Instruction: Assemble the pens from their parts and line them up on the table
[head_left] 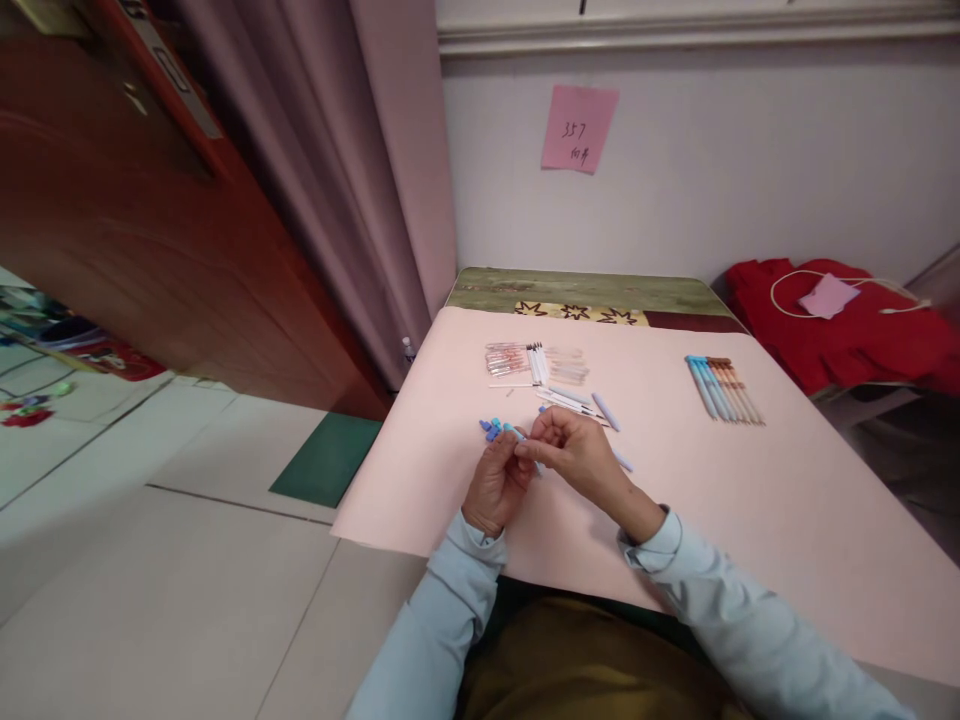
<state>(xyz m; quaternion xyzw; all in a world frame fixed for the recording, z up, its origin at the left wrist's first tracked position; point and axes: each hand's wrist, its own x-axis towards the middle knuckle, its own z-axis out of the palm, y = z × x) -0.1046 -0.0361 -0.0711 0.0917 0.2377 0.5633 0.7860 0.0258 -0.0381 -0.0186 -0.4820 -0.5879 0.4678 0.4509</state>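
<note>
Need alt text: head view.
Left hand holds a small light-blue piece, right hand close against it, over a pink-covered table near small blue parts. Slim white pieces lie beyond; blue and brown pens lie in a row at right.

Soft, fairly dim light casts faint shadows on the table; wide-angle distortion slants the door, and fine details look smeared.

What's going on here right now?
A person's left hand grips a light-blue pen part over the pink-covered table; the right hand meets it, though what it pinches is hidden. Small blue pieces lie just beyond the left hand, slim white refills farther back, and a row of blue and brown pens to the right.
</note>
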